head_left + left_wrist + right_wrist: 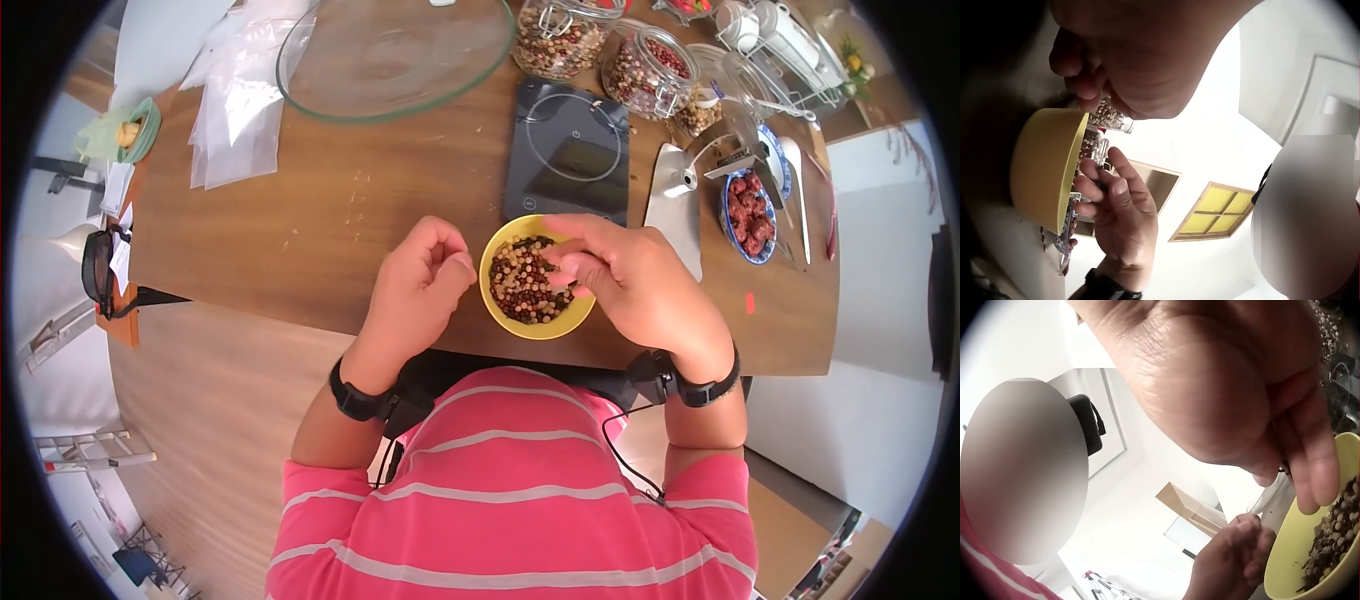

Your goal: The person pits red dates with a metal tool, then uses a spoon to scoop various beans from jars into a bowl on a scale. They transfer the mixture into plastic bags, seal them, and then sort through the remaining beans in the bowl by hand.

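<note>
A yellow bowl point(492, 303) point(1044, 165) point(1288, 559) holds a mix of small beans point(525, 285) point(1332, 540) in dark, red-brown and pale colours. Over its right side is my right hand point(640, 285) point(1125, 219) point(1229, 381), palm turned partly up, thumb near the bent fingers. A small dark piece point(1283, 467) shows between them in the right wrist view. My left hand point(415, 290) point(1135, 56) point(1229, 559) is just left of the bowl, apart from it, fingers curled and thumb against the index finger. Nothing is visible in it; its inside is partly hidden.
Behind the bowl lies a black cooktop point(568, 150). Jars of beans point(560, 40), a metal rack point(800, 60) and a blue-and-white bowl of dark red pieces point(748, 215) are at the back and right. A glass dish point(390, 50) and plastic bags point(240, 120) lie back left.
</note>
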Available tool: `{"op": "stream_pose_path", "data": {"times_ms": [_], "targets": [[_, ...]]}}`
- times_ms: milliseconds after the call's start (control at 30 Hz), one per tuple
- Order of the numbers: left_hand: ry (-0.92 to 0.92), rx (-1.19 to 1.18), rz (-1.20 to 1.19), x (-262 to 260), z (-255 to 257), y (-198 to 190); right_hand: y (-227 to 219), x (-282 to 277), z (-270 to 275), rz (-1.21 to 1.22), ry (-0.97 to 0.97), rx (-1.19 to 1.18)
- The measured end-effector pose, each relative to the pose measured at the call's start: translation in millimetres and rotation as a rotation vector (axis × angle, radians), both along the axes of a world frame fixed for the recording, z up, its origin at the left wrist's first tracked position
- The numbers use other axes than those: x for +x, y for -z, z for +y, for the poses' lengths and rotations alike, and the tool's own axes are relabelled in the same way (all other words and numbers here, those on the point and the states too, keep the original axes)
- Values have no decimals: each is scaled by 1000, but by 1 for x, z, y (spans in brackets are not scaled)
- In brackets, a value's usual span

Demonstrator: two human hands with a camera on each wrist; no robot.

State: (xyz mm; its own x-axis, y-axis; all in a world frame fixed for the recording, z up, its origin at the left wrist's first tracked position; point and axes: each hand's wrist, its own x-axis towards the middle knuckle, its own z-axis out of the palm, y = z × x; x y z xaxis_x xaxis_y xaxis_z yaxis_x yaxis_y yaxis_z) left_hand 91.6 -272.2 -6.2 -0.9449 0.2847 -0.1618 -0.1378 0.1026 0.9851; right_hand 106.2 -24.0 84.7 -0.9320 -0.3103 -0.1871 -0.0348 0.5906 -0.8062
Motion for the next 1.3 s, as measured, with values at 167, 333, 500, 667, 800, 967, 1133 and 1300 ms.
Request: {"op": "stream_pose_path", "data": {"times_ms": [167,333,500,667,800,967,1133,1300], "targets": [[52,170,-95,-2,1,7,-1,-2,-2,-58,101,-35],[83,256,-180,-10,-9,10,9,-7,-1,-273,164,-202],[79,279,-269,-15,-11,5,18,-9,6,-403,189,-565],[100,278,-281,-16,-11,4,22,-5,7,-396,139,-579],[100,274,-285,-16,-10,3,27,-5,8,-386,135,-594],[101,284,-284,-15,-11,4,13,4,1,-331,152,-450],[109,285,-278,-16,-12,4,-60,2,11,110,144,-221],[104,240,-274,-16,-8,-2,-137,-81,38,392,166,192]]}}
